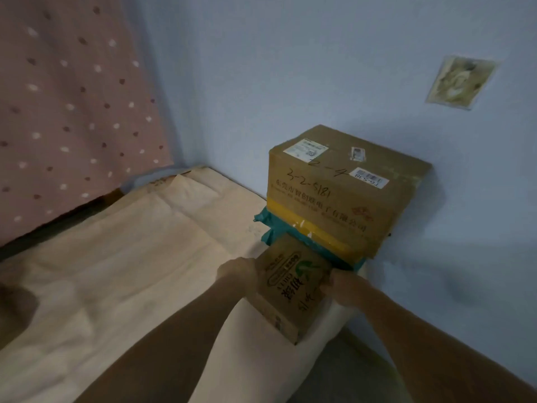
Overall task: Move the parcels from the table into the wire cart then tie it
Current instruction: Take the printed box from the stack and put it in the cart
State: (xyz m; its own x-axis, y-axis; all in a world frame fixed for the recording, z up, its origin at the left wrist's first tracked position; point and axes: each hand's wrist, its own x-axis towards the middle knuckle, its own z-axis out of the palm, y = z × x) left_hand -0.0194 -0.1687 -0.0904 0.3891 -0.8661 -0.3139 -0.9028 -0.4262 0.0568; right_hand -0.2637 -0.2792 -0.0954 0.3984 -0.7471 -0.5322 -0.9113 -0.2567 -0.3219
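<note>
Nearest, two bare forearms reach in from 6 o'clock. The left hand [236,271] presses its fingers against the left side of a small box [293,289], and the right hand [344,282] clamps its far right corner; the fingertips themselves are mostly hidden behind the cardboard. The small box sits on the table [130,257], near its right edge, at about 5 o'clock of centre. The table is covered with creased, cream paper. Just beyond, touching the small box, lies a teal package [268,225], with a big box [343,193] stacked on it against the pale blue wall [290,68]. At 10 o'clock hangs a pink dotted curtain [72,97]; at 2 o'clock, a worn sticker [459,81] on the wall.
</note>
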